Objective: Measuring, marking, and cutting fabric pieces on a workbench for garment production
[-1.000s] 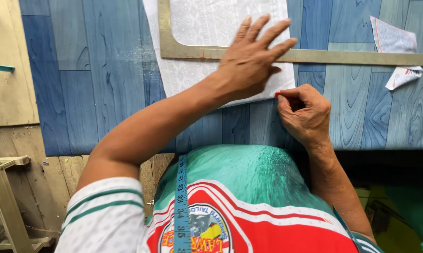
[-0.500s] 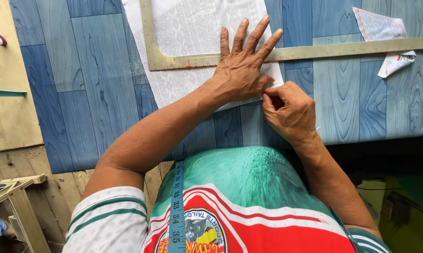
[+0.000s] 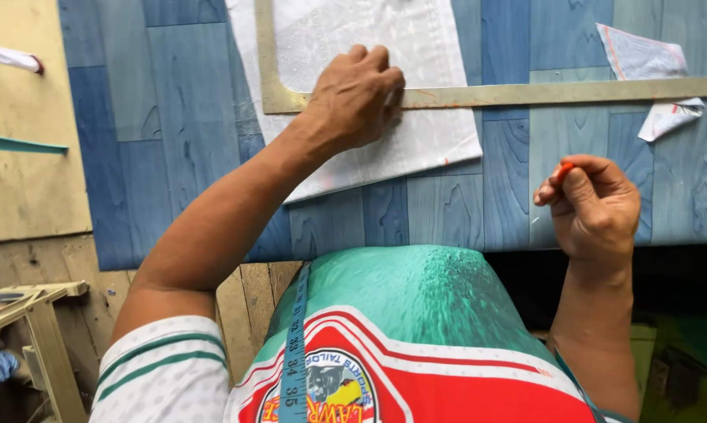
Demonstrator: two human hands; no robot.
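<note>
left hand (image 3: 357, 98) curled on the l-square ruler (image 3: 479, 95) over white fabric (image 3: 385, 149) on the bench (image 3: 173, 117), right hand (image 3: 592, 207) pinching orange chalk (image 3: 563, 169) off cloth; light pressure could let ruler slip, skewing line

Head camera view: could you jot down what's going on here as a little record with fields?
Surface: blue wood-pattern table
Left hand: fingers curled, pressing on the L-shaped ruler where it crosses the white fabric
Right hand: raised off the table, pinching a small red chalk in its fingers
Ruler: lies flat, long arm running to the right
Around the neck: blue measuring tape
Far right: folded paper scrap partly under the ruler
</note>
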